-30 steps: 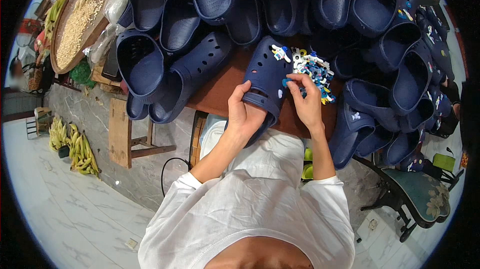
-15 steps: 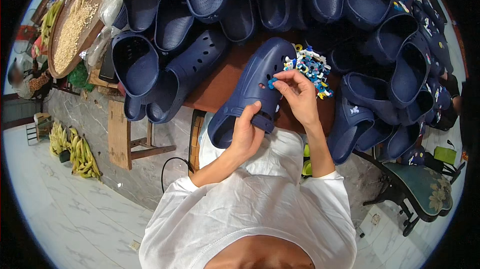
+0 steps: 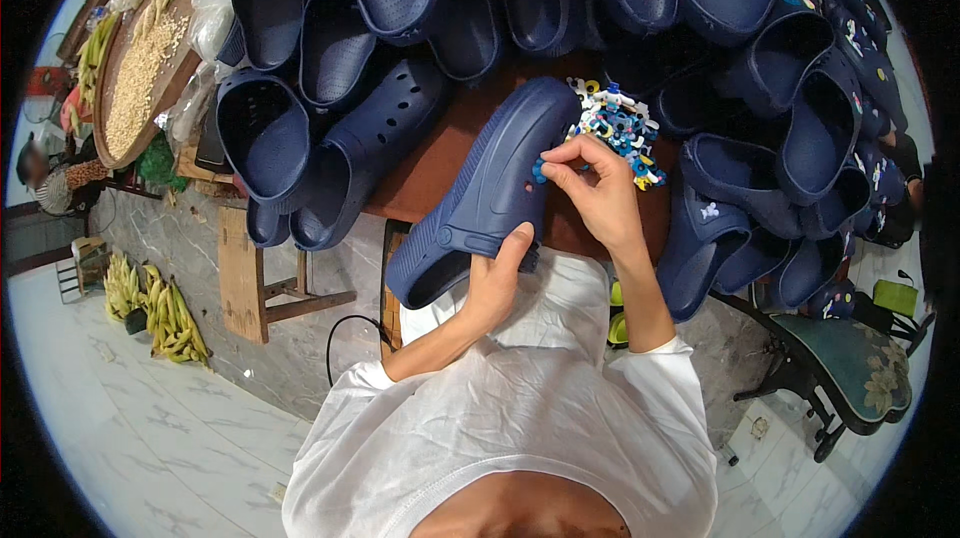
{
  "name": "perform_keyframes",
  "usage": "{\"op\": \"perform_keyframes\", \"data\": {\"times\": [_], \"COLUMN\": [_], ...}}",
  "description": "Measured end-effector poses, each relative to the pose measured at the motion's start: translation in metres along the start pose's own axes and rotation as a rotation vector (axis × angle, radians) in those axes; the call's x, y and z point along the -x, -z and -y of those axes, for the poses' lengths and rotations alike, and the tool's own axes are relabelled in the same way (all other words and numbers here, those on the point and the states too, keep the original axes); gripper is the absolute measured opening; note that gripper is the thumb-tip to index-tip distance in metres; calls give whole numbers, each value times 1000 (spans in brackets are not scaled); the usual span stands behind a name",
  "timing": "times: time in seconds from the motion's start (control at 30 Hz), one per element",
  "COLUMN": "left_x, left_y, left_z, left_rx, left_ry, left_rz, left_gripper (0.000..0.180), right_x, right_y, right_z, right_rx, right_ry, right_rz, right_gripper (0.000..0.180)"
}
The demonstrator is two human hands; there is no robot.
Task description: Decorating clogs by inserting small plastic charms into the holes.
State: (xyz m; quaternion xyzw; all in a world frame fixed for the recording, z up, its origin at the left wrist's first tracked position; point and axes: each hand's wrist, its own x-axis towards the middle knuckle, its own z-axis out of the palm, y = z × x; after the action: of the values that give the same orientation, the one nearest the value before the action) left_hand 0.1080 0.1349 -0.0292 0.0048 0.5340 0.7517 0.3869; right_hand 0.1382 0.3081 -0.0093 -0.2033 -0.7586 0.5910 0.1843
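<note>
Pinching so small a piece between thumb and forefinger, you ran the plain risk of dropping it: the little blue charm [image 3: 540, 171] was caught only at your right hand's [image 3: 598, 200] fingertips, pressed against the top of the navy clog [image 3: 490, 200], and I judged that a push set off-centre from the hole could have sent it skidding off the smooth upper. Had it gone, it would likely have fallen past the near edge of the brown table [image 3: 420, 178], towards your lap and below your hands. A second hazard lay just beyond your right fingertips, where the heap of coloured charms [image 3: 615, 128] sat almost touching them; a jerk of that hand could have scattered it. The clog itself could also have twisted, since you steadied it from the heel end alone.

Your right hand was nearly closed, thumb and forefinger drawn together on the charm, the other fingers curled loosely behind. Your left hand [image 3: 497, 283] was wrapped around the clog's heel end, thumb laid up along its side, fingers hidden beneath. The clog lay slanting between both hands, toe pointing away from you, with the other navy clogs [image 3: 330, 38] piled beyond and to either side.
</note>
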Motion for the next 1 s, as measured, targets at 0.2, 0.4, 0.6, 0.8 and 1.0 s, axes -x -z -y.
{"op": "perform_keyframes", "data": {"times": [0.2, 0.4, 0.6, 0.8, 1.0], "left_x": [-2, -5, -14, -24, -25], "left_y": [6, 9, 20, 16, 18], "left_z": [-3, -18, -16, -29, -25], "left_rx": [74, 335, 552, 664, 633], "left_ry": [12, 136, 293, 302, 336], "left_rz": [0, 8, 32, 32, 5], "left_gripper": [48, 45, 41, 46, 48], "right_x": [7, 21, 23, 27, 11], "right_y": [-15, -40, -38, -17, -27], "right_z": [9, 1, -7, -22, -5], "right_rx": [77, 444, 401, 289, 370], "right_ry": [74, 384, 391, 175, 167], "right_rz": [-120, -243, -199, -279, -168], "right_gripper": [8, 21, 23, 17, 19]}}
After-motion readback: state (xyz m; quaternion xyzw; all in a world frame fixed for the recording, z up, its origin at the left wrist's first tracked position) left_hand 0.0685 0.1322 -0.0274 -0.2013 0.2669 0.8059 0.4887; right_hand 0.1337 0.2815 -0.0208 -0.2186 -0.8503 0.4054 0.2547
